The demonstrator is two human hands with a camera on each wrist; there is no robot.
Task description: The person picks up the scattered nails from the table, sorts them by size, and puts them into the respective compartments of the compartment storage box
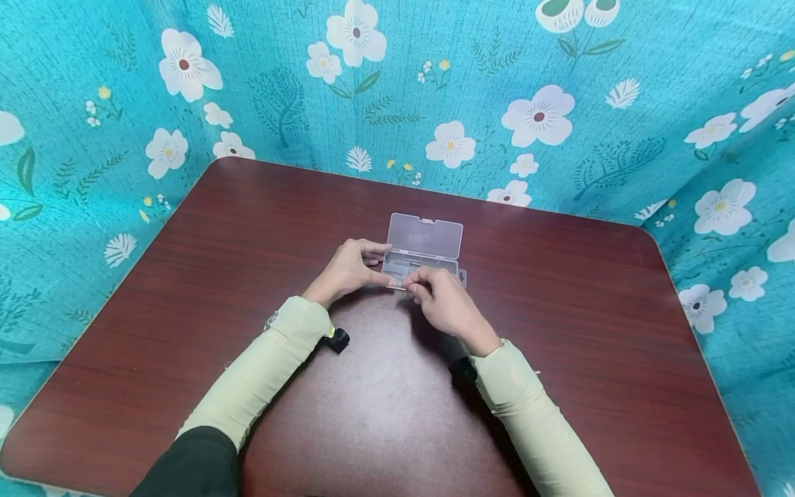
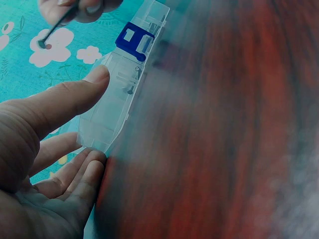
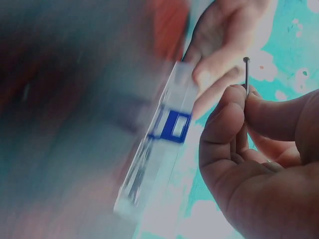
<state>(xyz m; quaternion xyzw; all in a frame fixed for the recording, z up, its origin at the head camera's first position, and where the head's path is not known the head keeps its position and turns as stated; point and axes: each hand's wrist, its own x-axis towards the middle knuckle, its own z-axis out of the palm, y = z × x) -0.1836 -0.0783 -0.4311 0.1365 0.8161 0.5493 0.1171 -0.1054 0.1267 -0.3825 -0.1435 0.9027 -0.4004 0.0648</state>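
A small clear plastic box [image 1: 456, 264] lies on the table with its lid [image 1: 425, 236] raised at the back. My left hand [image 1: 349, 270] holds the box's left end, the thumb on its front side and the fingers at its far side. A blue clasp [image 2: 130, 41] shows on the box's front in both wrist views. Several small metal pieces with heads [image 2: 130, 90] show through the clear wall. My right hand [image 1: 448, 301] is over the box's front edge. Its thumb and forefinger pinch a thin nail [image 3: 246, 74], headed end sticking out; the other end is hidden in the fingers.
The dark red-brown wooden table [image 1: 205, 269] has rounded corners. A turquoise flowered curtain [image 1: 397, 90] hangs behind it and at both sides. Black wrist cameras [image 1: 338, 340] sit under both pale sleeves.
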